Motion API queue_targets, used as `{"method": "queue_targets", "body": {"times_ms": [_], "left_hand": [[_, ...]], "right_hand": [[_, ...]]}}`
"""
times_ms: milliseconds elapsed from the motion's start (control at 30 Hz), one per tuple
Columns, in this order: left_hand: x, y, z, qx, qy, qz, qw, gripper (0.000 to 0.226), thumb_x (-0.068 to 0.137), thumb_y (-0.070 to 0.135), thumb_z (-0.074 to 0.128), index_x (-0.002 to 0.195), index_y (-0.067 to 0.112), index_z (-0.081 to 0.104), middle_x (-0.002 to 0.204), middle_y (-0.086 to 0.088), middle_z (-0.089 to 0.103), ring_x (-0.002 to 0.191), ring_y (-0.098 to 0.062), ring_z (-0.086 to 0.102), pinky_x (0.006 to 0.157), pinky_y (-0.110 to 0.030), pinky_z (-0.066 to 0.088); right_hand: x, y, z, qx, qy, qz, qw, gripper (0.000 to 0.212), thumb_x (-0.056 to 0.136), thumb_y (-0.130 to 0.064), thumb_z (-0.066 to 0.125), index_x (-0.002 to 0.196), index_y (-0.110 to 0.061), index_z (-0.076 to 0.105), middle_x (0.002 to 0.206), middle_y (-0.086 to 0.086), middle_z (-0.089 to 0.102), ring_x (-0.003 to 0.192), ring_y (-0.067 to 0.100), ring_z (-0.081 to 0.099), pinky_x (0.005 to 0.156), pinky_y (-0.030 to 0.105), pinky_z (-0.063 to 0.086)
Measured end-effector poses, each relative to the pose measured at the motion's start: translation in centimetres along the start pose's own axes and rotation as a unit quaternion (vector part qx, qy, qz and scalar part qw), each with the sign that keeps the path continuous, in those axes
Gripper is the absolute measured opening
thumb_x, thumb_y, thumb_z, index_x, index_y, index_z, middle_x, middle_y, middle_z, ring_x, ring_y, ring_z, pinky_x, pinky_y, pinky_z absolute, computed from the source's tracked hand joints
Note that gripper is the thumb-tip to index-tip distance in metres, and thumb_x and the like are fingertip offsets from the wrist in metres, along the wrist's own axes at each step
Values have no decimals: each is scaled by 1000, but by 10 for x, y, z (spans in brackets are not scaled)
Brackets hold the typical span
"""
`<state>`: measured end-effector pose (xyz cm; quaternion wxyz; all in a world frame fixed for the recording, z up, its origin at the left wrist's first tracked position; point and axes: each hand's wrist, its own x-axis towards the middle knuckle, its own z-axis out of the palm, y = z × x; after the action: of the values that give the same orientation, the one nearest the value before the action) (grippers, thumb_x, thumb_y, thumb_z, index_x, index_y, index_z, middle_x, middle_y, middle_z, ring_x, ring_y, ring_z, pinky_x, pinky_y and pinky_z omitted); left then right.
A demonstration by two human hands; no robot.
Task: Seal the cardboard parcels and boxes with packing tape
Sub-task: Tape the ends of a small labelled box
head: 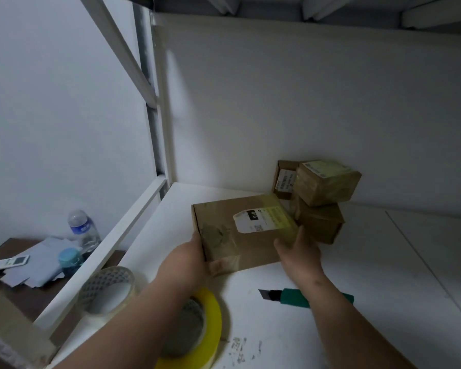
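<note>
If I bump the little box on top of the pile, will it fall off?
Probably, yes. The top box sits crooked on the lower box and seems to hang over its edge. It looks small and likely light, so a nudge may slide or tip it. Its shiny taped sides could be slippery too.

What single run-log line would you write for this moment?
stage: positioning parcel | left hand: grips flat box | right hand: touches box edge | tape rolls, knife: idle on table
</note>
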<state>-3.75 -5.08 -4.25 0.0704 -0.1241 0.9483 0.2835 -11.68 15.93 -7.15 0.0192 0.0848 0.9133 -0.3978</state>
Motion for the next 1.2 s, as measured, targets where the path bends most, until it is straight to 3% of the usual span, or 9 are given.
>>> {"method": "queue_targets", "body": {"times_ms": [300, 467, 567, 667, 767, 867, 1000, 1067, 1200], "left_hand": [[-21, 5, -18, 14, 114, -13, 993, 70, 87, 35, 69, 150, 28, 38, 125, 0, 64, 112, -18, 59, 86, -26, 43], [-55, 18, -47, -12, 241, 37, 970, 71, 76, 29, 81, 139, 41, 49, 99, 0, 76, 99, -24, 69, 72, -30, 45], [-74, 33, -55, -26, 258, 84, 962, 84, 69, 27, 87, 110, 79, 36, 84, 26, 72, 96, -12, 70, 69, -34, 51], [-86, 57, -48, -61, 228, 127, 963, 90, 67, 34, 88, 100, 91, 26, 71, 51, 54, 93, 1, 68, 74, -31, 55], [-92, 89, -37, -102, 208, 212, 949, 74, 70, 44, 81, 104, 87, 32, 79, 55, 53, 87, 16, 61, 67, -5, 45], [-90, 126, -16, -112, 214, 272, 931, 68, 77, 33, 80, 111, 77, 40, 94, 36, 63, 90, 2, 67, 71, -20, 49], [-74, 176, 30, -171, 169, 312, 919, 61, 86, 24, 73, 140, 36, 50, 120, 3, 66, 113, -21, 63, 82, -28, 42], [-71, 206, 57, -223, 129, 314, 914, 61, 88, 19, 71, 143, 31, 48, 127, 2, 62, 118, -23, 60, 90, -33, 47], [-68, 258, 124, -219, 97, 290, 926, 65, 83, 33, 67, 143, 21, 44, 136, -9, 52, 123, -32, 51, 99, -44, 45]], "right_hand": [[-13, -1, -37, 298, -52, 29, 953, 43, 93, -25, 62, 135, -19, 54, 128, 3, 58, 111, 21, 55, 94, 38, 47], [-39, 0, -63, 406, -70, -37, 910, 41, 73, -34, 66, 113, -26, 69, 109, -2, 73, 104, 19, 67, 97, 44, 51], [-54, 9, -82, 505, -26, -55, 861, 38, 69, -24, 69, 106, -21, 66, 104, 1, 73, 103, 23, 66, 90, 40, 50], [-70, 28, -113, 616, -50, -36, 785, 24, 86, -9, 65, 108, -14, 57, 108, 11, 71, 100, 30, 67, 96, 56, 48], [-86, 60, -145, 678, -52, 7, 733, 27, 85, -15, 63, 111, -11, 55, 121, 23, 64, 106, 38, 65, 91, 62, 51], [-108, 97, -177, 679, -54, 9, 732, 51, 82, -17, 61, 130, -2, 53, 128, 25, 61, 110, 37, 64, 85, 52, 55], [-141, 145, -207, 681, -75, 5, 729, 50, 84, -15, 52, 133, -7, 56, 127, 19, 65, 114, 34, 64, 87, 49, 56], [-146, 173, -212, 694, -29, 1, 720, 57, 81, -16, 60, 136, -6, 51, 130, 22, 61, 119, 39, 60, 97, 57, 49], [-133, 214, -238, 722, 90, -2, 686, 107, 48, -20, 94, 142, -13, 43, 137, 23, 55, 121, 43, 58, 101, 59, 46]]}}
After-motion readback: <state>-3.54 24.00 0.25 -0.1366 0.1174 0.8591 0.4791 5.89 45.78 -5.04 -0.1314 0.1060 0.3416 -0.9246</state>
